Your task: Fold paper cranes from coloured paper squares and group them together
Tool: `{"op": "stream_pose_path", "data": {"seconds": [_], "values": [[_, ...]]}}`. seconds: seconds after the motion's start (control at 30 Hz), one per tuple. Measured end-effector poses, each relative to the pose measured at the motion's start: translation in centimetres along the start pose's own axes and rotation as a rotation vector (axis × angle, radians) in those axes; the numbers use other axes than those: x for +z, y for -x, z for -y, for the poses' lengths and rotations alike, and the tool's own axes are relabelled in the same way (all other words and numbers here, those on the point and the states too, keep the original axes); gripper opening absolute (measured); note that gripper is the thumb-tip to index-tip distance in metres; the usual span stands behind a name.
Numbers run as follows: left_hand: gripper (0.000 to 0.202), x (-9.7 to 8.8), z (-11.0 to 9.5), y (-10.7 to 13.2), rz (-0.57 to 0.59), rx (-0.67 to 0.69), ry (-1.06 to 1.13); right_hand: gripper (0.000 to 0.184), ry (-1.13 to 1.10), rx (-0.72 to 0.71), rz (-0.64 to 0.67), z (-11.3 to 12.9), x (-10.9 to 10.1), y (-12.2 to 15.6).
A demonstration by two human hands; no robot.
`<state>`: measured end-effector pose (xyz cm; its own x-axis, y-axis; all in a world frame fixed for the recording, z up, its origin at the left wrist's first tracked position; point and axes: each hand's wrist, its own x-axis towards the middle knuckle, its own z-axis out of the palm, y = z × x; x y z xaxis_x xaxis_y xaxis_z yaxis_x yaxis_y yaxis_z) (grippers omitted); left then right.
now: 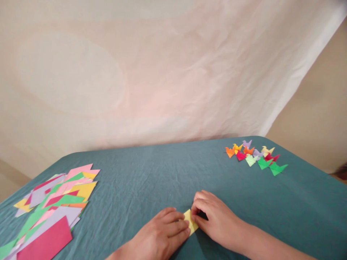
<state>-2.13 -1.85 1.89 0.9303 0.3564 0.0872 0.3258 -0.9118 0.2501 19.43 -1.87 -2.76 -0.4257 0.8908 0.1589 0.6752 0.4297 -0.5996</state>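
A small folded piece of yellow paper [192, 223] lies on the cloth-covered table near its front edge, between my two hands. My left hand [168, 231] rests flat with its fingers stretched over the paper's left part, hiding that side. From the right, my right hand [213, 216] pinches the paper's right edge between thumb and curled fingers. The fingertips cover the spot they grip.
At the left lies a spread pile of coloured paper pieces [78, 193], a crimson sheet [47, 240] nearest me. Several small folded paper birds [251, 159] stand in rows at the back right. A teal cloth [146, 180] covers the table; a pale sheet [162, 79] hangs behind it.
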Motion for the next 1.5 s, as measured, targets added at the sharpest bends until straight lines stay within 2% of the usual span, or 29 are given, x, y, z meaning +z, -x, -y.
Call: {"op": "stream_pose_path", "data": {"seconds": [0.13, 0.47, 0.77, 1.07, 1.5], "values": [[0.041, 0.6, 0.2, 0.3, 0.002, -0.018, 0.019, 0.012, 0.015, 0.017, -0.007, 0.2, 0.2, 0.1], [0.036, 1.0, 0.2, -0.1, -0.075, -0.023, 0.09, 0.015, 0.042, 0.035, -0.017, 0.6, 0.3, 0.1], [0.036, 0.9, 0.6, -0.6, 0.018, -0.012, 0.133, 0.014, 0.081, 0.04, -0.011, 0.8, 0.6, 0.2], [0.036, 0.9, 0.4, -0.5, -0.048, 0.004, 0.165, 0.014, 0.124, 0.052, -0.025, 0.7, 1.1, 0.3], [0.03, 0.9, 0.4, -0.4, -0.035, -0.001, 0.144, 0.013, 0.114, 0.084, -0.031, 0.7, 1.1, 0.3]]}}
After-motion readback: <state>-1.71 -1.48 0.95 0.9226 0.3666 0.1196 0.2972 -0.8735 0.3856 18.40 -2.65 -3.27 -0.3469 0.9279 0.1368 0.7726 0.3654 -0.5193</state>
